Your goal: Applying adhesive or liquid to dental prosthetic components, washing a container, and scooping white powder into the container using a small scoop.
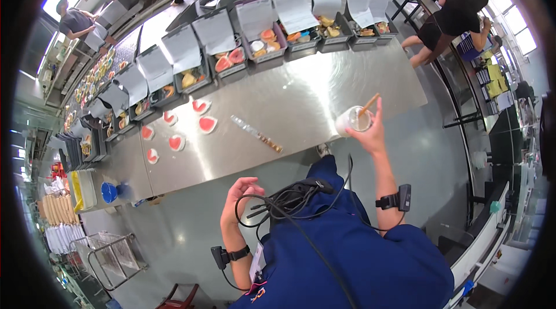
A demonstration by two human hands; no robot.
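Observation:
My right hand (pixel 372 136) is wrapped around a white cup (pixel 346 123) at the table's right front edge. A brown wooden-handled tool (pixel 369 104) stands slanted in the cup, its lower end hidden inside. Away from the table edge, my left hand (pixel 238 194) is raised with its fingers loosely bent and apart, holding nothing. Between the hands lies a slim tool (pixel 255 132), clear at one end and mottled brown at the other. Further left, several pink-and-white dental models (pixel 207 124) are spread over the steel table (pixel 301 97).
Grey bins (pixel 229 57) with dental pieces and paper sheets line the table's far side. A blue bowl (pixel 109 192) sits at the left end. Black cables (pixel 284 205) hang across my front. A person in black (pixel 457 16) is at the right; others are farther back.

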